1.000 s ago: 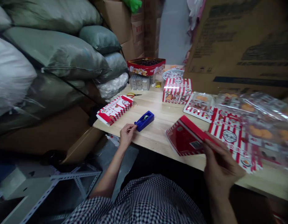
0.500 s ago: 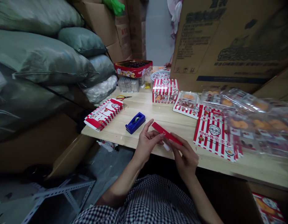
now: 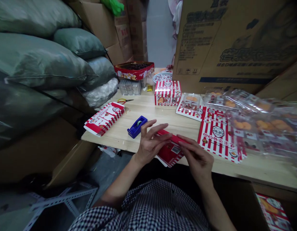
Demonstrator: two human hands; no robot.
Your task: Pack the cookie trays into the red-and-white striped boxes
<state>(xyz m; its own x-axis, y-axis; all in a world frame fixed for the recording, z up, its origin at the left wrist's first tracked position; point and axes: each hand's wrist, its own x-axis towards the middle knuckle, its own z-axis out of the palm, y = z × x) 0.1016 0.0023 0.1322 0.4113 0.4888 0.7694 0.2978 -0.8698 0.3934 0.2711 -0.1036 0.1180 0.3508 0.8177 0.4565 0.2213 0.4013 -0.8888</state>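
Both my hands hold a flat red and white striped carton [image 3: 170, 152] over the near edge of the wooden table [image 3: 162, 118]. My left hand [image 3: 150, 143] grips its left side with the fingers stretched over the top. Pressing on the carton's upper right edge is my right hand [image 3: 196, 158], fingers together. A blue tape dispenser [image 3: 137, 126] sits just left of my left hand. Flat striped cartons [image 3: 218, 136] lie in a pile to the right of my right hand.
A stack of folded striped cartons [image 3: 104, 117] lies at the table's left end, scissors [image 3: 124, 100] behind it. An assembled striped box [image 3: 167, 92], a red tin [image 3: 134, 70] and clear packets of snacks [image 3: 256, 123] stand further back. Stuffed sacks [image 3: 42, 61] fill the left; a big cardboard box [image 3: 235, 41] rises behind.
My left hand left the tape dispenser and joined my right hand on the carton. The carton came toward me and now shows its flat red face with a barcode.
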